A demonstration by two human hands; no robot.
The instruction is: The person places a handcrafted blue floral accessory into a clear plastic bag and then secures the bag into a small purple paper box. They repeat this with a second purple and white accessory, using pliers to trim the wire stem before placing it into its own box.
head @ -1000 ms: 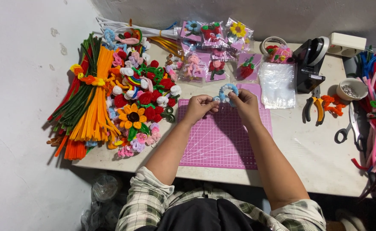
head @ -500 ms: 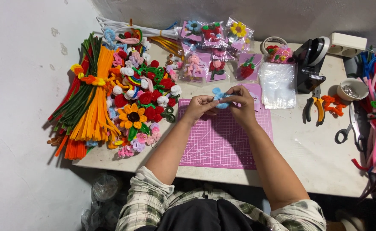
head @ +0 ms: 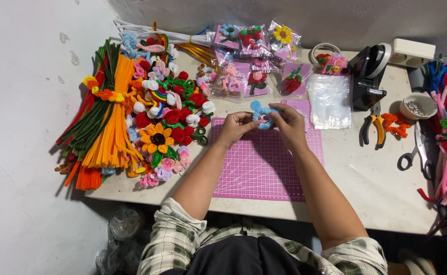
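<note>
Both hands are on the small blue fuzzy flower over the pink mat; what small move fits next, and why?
Probably a small turn of the blue flower between the fingers. The left hand and right hand both pinch it above the pink cutting mat, petals at top left, pale centre facing up.

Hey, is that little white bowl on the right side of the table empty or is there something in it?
Not empty. The white bowl stands upright beside the scissors, and small pale bits cover its bottom; what they are cannot be told.
</note>
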